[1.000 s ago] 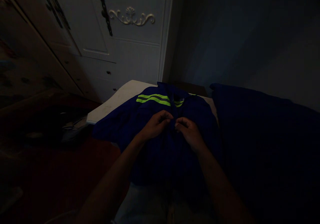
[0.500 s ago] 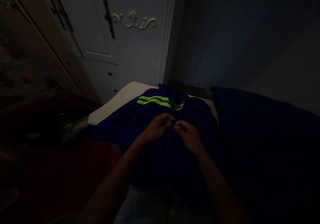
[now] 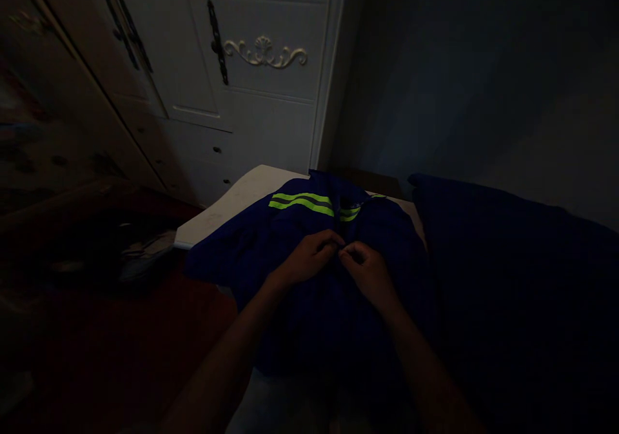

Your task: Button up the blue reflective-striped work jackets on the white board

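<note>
While the navy jacket point(image 3: 319, 273) lies flat on the white surface point(image 3: 232, 205), collar and 2 yellow-green stripes point(image 3: 302, 202) pointing away from me, my left hand point(image 3: 309, 258) and right hand point(image 3: 366, 273) pinch its front seam, fingers clenched on cloth.

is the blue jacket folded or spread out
Spread out: the jacket lies flat, front up, on the white surface, stripes showing, both hands pinching its middle.

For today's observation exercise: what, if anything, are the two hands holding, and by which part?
Both the left hand and right hand pinch the dark blue jacket at its front opening, just below the collar; the exact fastening is too dark to see.
</note>
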### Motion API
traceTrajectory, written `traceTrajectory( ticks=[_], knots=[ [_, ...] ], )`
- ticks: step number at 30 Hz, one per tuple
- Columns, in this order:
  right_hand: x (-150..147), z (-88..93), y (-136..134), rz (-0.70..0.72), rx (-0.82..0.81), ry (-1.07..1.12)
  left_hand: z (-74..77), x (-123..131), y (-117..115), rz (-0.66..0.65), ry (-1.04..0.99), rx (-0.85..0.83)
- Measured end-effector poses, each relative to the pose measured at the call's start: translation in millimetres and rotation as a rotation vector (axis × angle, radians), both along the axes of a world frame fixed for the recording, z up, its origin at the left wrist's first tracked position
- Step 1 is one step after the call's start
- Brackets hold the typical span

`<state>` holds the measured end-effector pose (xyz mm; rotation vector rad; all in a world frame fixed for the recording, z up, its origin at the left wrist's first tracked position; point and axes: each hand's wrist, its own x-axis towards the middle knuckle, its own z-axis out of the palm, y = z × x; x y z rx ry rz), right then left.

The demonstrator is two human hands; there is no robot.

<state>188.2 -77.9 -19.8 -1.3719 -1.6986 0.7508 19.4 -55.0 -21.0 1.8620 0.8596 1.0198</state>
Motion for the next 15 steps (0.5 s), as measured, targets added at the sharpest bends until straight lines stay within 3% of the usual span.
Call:
traceTrajectory(
  ticks=[8,11,15],
  knots=[
    [-2,-3.5,0,-0.036,0.009,-0.056,-4.3,-1,2,0.087,-0.05,-0.037],
    [3,6.1,-9,-0.053,-0.053,-0.099,-4.5,-1,2,0.147,-0.036,-0.074],
    [22,31.0,-25,-0.062,0.025,-0.261,-2.9,-1,2,0.217,-0.032,-0.062]
  ],
)
